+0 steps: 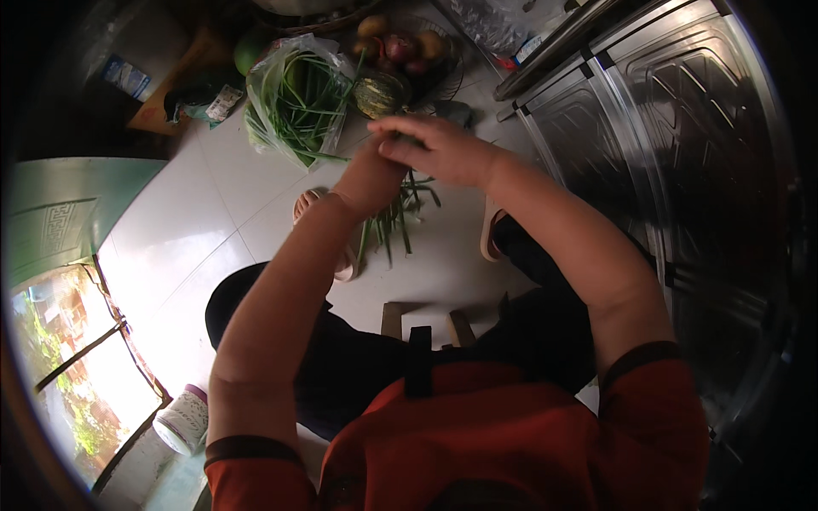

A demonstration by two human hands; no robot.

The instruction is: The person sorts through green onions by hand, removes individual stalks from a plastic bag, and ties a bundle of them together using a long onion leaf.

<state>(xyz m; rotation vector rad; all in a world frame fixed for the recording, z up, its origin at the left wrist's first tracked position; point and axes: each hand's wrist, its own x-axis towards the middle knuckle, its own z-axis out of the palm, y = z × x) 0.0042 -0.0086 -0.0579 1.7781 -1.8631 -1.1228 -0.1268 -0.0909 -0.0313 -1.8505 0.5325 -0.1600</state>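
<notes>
My left hand (377,169) and my right hand (438,147) meet in front of me above the tiled floor, the right fingers lying over the left. Between them a small dark gap shows; what they may hold is hidden. Under and just below the hands, cut green stalks (399,220), which look like scallions or garlic greens, hang or lie near the floor; I cannot tell which. Beyond my left hand stands a clear plastic bag (300,96) full of long green leafy stalks. A green mottled squash (380,96) sits just past my fingers.
Behind the squash, a wire basket (455,64) holds onions and other round produce. Metal cabinet doors (575,128) run along the right. A cardboard piece (156,115) and a dark bag with a label (208,105) lie at upper left. A white tub (182,421) stands lower left, beside a bright window.
</notes>
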